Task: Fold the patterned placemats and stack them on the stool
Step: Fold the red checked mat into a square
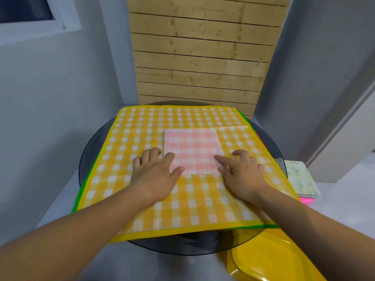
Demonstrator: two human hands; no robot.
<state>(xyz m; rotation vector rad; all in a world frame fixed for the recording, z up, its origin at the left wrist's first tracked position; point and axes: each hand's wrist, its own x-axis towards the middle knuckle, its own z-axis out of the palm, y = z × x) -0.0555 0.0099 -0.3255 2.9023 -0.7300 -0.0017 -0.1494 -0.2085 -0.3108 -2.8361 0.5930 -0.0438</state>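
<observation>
The folded pink placemat (192, 151) lies flat on the yellow checked placemat (142, 126), slightly right of the centre of the table (91, 147). It appears thin, light and limp, with a smooth face. It will likely slide on the sheet beneath and spring open at its folds if released. Pinch it at a free edge or corner, keeping the layers together.

The left hand (154, 175) rests flat at its left edge, fingers spread, with the thumb and forefinger tips on the pink surface. The right hand (243, 175) presses the lower right edge with an extended forefinger (221, 160). Its other fingers are curled and grip nothing.

A green-edged placemat (75, 203) shows beneath the yellow one at the table's left edge. Beyond the right edge, a pale folded placemat (300, 177) lies on a pink object (306, 200), possibly the stool.
</observation>
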